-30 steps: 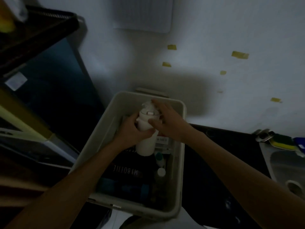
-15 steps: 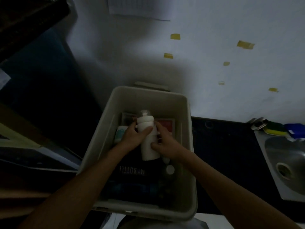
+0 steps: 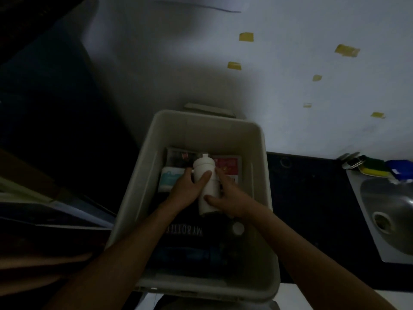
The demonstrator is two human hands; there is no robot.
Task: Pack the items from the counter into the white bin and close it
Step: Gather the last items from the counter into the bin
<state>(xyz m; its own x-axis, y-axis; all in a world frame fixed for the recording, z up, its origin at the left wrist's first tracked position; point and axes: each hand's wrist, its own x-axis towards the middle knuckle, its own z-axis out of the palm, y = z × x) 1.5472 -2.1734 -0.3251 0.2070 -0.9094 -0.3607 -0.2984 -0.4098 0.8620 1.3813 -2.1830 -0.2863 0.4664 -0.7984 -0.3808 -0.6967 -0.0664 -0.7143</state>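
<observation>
Over the head camera I saw both hands down inside the white bin (image 3: 202, 128), and both were on the white bottle (image 3: 206, 175). The left hand (image 3: 186, 192) gripped the bottle's upper part from the left. Its thumb lay across the front just below the cap and its fingers curled round the far side. The right hand (image 3: 233, 198) gripped from the right, with the thumb pressed on the lower body and the fingers wrapped up along the right flank. Neither hand was loose; both were closed round that one bottle.

The bottle pointed its cap at the bin's far wall and its base at the near wall, roughly in the middle of the bin. I could not tell whether it rested on the things beneath or was held clear of them.

Under it I made out a red packet (image 3: 228, 163) by the far wall and a pale blue packet (image 3: 169, 179) against the left wall. A black box (image 3: 185, 231) with white lettering lay toward the near wall, and a small white cap (image 3: 237, 228) sat just right of the box. The near end was too dark to read.

The bin had no lid on it. It stood at the left edge of the dark counter (image 3: 312, 198), close to the wall, well apart from the sink (image 3: 391, 211) at the right edge. A yellow-green sponge (image 3: 375, 168) lay at the sink's far corner.
</observation>
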